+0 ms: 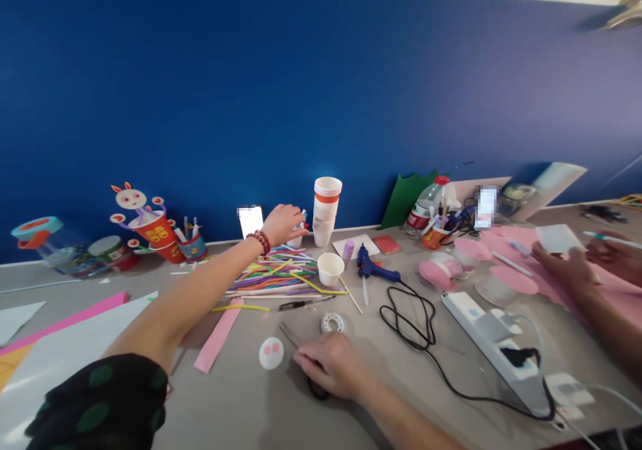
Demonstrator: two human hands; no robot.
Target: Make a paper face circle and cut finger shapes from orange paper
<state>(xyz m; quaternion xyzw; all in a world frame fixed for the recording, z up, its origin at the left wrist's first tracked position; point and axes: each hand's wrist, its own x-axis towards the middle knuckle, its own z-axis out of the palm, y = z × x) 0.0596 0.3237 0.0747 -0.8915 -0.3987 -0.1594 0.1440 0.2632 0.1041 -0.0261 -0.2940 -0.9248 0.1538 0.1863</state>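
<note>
My left hand (pixel 283 224) is stretched far across the table, its fingers closed round a small marker-like thing (pixel 303 220) next to a stack of paper cups (pixel 326 210). A red bead bracelet (pixel 261 241) sits on that wrist. My right hand (pixel 331 364) rests palm down on the grey table (pixel 241 396), covering the black handles of scissors (pixel 289 335) whose blades point away to the left. A white paper disc with two pink dots (pixel 271 353) lies just left of it. A tape roll (pixel 332 322) lies just beyond it.
A heap of coloured straws (pixel 278 273), a single paper cup (pixel 330 269), a blue glue gun (pixel 374 269) with its black cord, a power strip (pixel 494 336) and pink paper lie around. Another person's hands (pixel 576 263) work at the right. Decorated cups stand at the back left.
</note>
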